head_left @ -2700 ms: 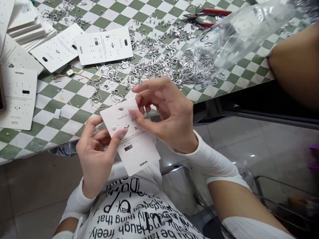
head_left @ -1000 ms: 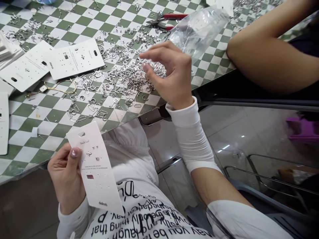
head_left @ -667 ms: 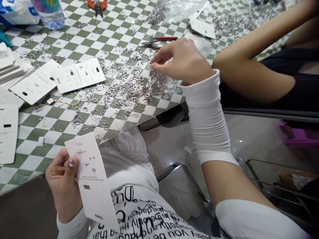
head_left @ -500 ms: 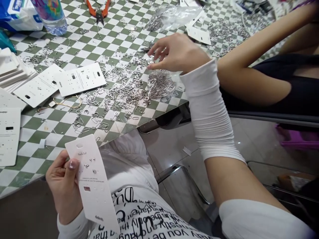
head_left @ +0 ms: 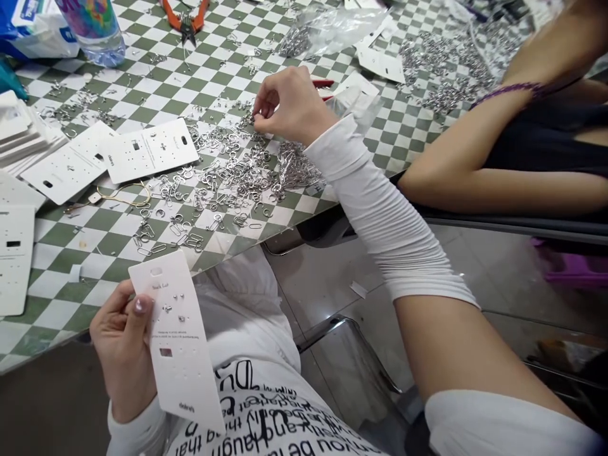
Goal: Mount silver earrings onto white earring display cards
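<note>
My left hand (head_left: 121,348) holds a white earring card (head_left: 178,345) upright over my lap, thumb pressed on its upper left; a few small studs sit on the card. My right hand (head_left: 287,104) reaches out over the green-and-white checked table (head_left: 156,82). Its fingertips pinch down into a heap of small silver metal pieces (head_left: 237,168); whether a piece is caught between them I cannot tell.
More white cards (head_left: 147,149) lie at left, with a stack (head_left: 19,133) beyond. Orange pliers (head_left: 185,12), a bottle (head_left: 92,25), a clear bag of pieces (head_left: 327,31) and red-handled pliers (head_left: 323,83) sit farther back. Another person's arm (head_left: 479,183) rests at the right edge.
My right hand left the card, reached to the metal heap, then shifted left and lowered its fingertips into the pieces. My left hand stayed low, holding the card alone.
</note>
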Action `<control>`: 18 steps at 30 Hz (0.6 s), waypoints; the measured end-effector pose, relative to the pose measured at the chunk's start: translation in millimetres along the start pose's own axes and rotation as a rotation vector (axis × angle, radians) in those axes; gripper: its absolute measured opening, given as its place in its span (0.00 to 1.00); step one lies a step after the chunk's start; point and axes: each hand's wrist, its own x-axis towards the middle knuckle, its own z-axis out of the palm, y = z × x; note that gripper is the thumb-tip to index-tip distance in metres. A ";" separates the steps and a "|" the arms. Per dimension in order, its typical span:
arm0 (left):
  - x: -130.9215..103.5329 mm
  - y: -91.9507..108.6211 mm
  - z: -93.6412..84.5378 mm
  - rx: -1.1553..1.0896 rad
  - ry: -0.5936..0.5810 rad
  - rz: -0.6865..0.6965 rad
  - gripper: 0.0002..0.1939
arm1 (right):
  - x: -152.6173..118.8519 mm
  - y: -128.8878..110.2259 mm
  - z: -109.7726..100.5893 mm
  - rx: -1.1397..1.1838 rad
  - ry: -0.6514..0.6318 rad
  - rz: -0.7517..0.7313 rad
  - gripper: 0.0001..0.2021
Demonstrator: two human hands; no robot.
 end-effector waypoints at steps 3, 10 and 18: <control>-3.4 2.7 -2.7 -0.006 0.011 -0.022 0.21 | -0.6 4.3 -4.2 0.080 0.064 0.028 0.08; -4.6 2.1 -9.8 -0.009 0.115 0.075 0.31 | -66.8 -32.8 -20.7 0.298 -0.026 -0.127 0.10; -6.9 -8.9 -13.9 -0.118 0.088 0.062 0.30 | -149.5 -68.6 17.2 0.447 -0.181 -0.263 0.06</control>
